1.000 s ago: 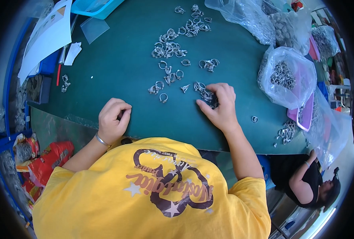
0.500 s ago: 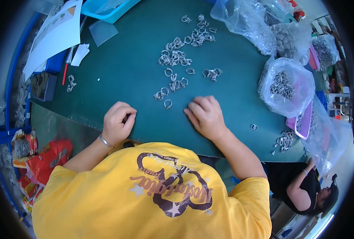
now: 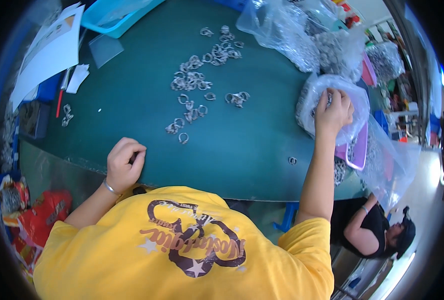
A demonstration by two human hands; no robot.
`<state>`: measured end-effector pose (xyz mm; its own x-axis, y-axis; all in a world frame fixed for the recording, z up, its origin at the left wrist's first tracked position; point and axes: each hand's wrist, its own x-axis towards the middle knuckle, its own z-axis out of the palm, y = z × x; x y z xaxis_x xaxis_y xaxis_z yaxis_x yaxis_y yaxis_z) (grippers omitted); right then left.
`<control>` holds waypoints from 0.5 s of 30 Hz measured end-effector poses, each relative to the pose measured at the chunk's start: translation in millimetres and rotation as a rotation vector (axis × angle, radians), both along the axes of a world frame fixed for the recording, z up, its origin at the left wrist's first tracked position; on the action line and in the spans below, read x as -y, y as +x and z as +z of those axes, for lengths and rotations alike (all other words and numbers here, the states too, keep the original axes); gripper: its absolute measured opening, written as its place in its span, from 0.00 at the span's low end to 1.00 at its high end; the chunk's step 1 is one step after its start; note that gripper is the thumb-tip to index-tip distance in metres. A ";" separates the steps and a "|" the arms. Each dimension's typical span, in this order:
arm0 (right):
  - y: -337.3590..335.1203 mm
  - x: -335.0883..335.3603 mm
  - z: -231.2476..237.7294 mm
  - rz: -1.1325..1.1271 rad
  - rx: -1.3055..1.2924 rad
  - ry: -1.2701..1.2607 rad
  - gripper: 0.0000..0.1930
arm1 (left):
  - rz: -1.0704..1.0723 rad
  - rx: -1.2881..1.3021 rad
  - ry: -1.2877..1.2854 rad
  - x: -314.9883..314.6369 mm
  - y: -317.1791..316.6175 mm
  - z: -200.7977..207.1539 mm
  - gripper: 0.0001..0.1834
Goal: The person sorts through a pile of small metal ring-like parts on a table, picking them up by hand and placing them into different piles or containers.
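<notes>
My right hand point(image 3: 334, 114) reaches into a clear plastic bag point(image 3: 358, 97) at the right, its fingers curled down on small silver metal rings point(image 3: 329, 99). The fingertips are partly hidden among them. By the table's front edge, my left hand point(image 3: 125, 162) lies closed with the fingers curled in. Whether anything is inside it cannot be seen. Beyond the hands, mid-table, similar metal rings point(image 3: 191, 80) form a loose heap, with smaller clusters point(image 3: 237, 99) about it. One single ring point(image 3: 183, 138) lies closest to me.
The table point(image 3: 232, 150) is green. Pink tray point(image 3: 358, 150) and filled bags point(image 3: 339, 52) crowd its right side. Blue tray point(image 3: 117, 30), papers point(image 3: 52, 52) and a red stick point(image 3: 59, 103) lie left. A person in black point(image 3: 364, 232) works at the right.
My right hand has gone from the table's middle to the bag of metal rings at the right. My left hand stays closed near the edge. The whole view has shifted.
</notes>
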<state>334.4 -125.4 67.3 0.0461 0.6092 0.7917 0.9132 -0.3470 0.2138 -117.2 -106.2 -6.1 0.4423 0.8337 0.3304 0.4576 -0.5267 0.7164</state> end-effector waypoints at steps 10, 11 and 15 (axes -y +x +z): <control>-104.0 -17.7 -72.8 0.540 -0.956 -0.506 0.17 | 0.008 0.015 0.018 -0.3 -1.7 0.6 0.04; -101.9 -16.6 -74.2 0.519 -1.019 -0.506 0.16 | 0.009 0.016 0.013 0.1 -1.8 0.6 0.04; -95.5 -10.5 -72.8 0.530 -1.158 -0.445 0.11 | 0.013 0.009 0.007 0.6 -2.0 -0.5 0.04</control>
<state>238.9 -115.0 -5.5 0.2288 0.9547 0.1902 0.6454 -0.0025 -0.7639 -119.2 -106.8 -6.6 0.4285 0.8372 0.3399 0.4583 -0.5256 0.7167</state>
